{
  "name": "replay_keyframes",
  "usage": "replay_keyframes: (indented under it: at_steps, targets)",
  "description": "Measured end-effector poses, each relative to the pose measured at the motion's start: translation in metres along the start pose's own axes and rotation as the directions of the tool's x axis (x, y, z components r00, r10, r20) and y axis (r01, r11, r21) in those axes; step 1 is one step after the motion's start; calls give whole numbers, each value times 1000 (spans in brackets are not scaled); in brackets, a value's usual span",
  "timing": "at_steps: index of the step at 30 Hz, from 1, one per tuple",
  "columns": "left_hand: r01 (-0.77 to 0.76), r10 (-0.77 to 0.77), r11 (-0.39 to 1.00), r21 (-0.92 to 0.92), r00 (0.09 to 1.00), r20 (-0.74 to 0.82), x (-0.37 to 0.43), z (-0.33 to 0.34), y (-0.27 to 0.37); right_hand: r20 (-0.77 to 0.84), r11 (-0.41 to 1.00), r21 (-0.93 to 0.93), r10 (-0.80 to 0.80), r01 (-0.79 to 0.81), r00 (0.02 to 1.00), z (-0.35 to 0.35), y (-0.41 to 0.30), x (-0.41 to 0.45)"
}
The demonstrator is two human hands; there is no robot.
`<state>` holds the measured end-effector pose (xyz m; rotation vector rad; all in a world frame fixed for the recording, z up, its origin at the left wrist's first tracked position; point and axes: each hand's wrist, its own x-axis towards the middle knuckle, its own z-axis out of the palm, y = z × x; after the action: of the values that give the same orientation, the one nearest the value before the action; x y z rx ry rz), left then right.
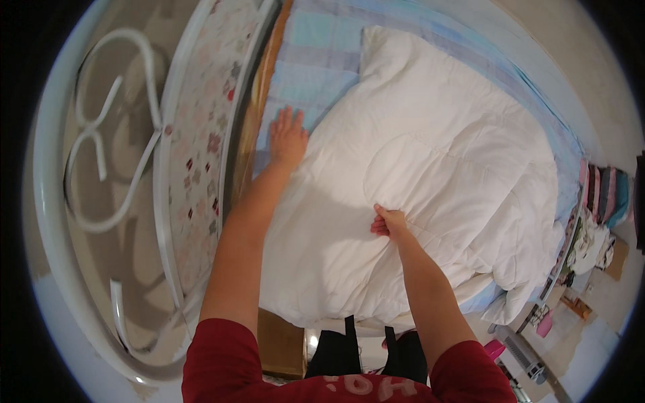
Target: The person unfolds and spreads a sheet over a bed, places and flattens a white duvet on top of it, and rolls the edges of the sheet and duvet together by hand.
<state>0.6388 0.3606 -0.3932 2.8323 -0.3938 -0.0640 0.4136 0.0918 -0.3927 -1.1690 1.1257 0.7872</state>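
A white quilted duvet point(453, 116) lies spread and wrinkled across a bed in front of me. Under it shows a blue checked bedsheet point(322, 30). My left hand point(289, 136) is palm down with its fingers apart, over the sheet right beside the duvet's left edge. Near the duvet's middle, my right hand point(389, 222) is closed with the thumb on top, pinching the white fabric. Creases run out from that grip. The part of the cloth inside the right fingers is hidden.
To the left stands a white metal bed frame point(164, 201) with curled bars and a floral panel point(201, 166). A brown wooden board point(282, 342) is below the duvet's near edge. Folded textiles point(607, 194), a grey heater-like appliance point(521, 355) and a pink item point(544, 325) are at the right.
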Motion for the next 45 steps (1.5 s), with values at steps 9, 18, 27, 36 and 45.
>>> replay_keyframes:
  at_steps: [9,18,27,36,45]
  targets:
    - [144,-128,980,135,984,-123,45,29,-8,-41,996,-4,93,-93,995,6,-20,-13]
    - [83,-76,995,62,992,-96,47,35,-6,-58,983,8,182,-182,982,-3,-20,-6]
    - [118,-118,992,54,993,-2,44,16,-24,143,608,-469,-663,640,735,65,-264,35]
    - [96,-96,995,-9,995,-16,46,36,-8,-103,218,-966,-820,140,562,10,-480,126]
    - [129,-129,992,11,992,0,45,33,-14,-72,3,-997,-410,-78,909,15,-330,-20]
